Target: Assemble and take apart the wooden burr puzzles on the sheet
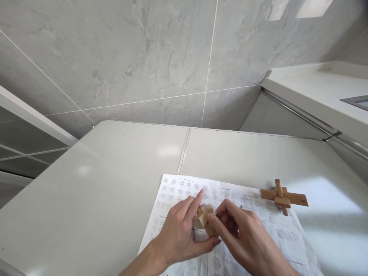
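Observation:
A small light wooden interlocking puzzle (pixel 201 220), made of several blocky pieces, is between my two hands above the printed sheet. My left hand (pixel 179 226) grips it from the left, index finger stretched out and thumb along its lower side. From the right, my right hand (pixel 238 230) pinches the puzzle's right side with thumb and curled fingers, which hide part of it. The paper sheet (pixel 287 218) with rows of small diagrams lies under both hands. On its upper right corner rests a darker brown wooden cross-shaped puzzle (pixel 282 202), touched by neither hand.
The white table (pixel 86 199) has a seam (pixel 184 151) running across its top. Behind it rises a grey tiled wall (pixel 143 57). A white counter (pixel 316 88) juts out at the right, and a white-framed dark panel (pixel 28 134) stands at the left.

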`<move>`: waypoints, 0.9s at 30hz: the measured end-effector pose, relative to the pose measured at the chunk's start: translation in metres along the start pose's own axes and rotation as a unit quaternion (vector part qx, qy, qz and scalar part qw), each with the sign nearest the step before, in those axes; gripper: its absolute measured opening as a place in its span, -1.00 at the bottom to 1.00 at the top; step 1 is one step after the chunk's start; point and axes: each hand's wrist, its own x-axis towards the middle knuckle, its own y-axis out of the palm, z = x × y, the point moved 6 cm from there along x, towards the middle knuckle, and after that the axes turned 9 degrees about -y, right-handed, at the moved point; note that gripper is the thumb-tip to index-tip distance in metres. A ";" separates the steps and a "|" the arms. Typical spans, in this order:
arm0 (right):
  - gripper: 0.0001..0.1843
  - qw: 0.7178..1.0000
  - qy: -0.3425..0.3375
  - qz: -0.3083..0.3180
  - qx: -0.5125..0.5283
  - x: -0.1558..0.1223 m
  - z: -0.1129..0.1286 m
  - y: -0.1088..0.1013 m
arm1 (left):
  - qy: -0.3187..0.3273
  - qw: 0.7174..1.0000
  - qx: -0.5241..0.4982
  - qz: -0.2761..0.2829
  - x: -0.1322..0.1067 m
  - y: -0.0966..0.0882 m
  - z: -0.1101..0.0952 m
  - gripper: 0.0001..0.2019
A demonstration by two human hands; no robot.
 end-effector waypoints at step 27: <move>-0.68 0.996 -0.022 0.042 0.074 0.010 0.006 -0.013 | -0.146 0.930 -0.334 0.049 -0.003 -0.009 0.010 -0.31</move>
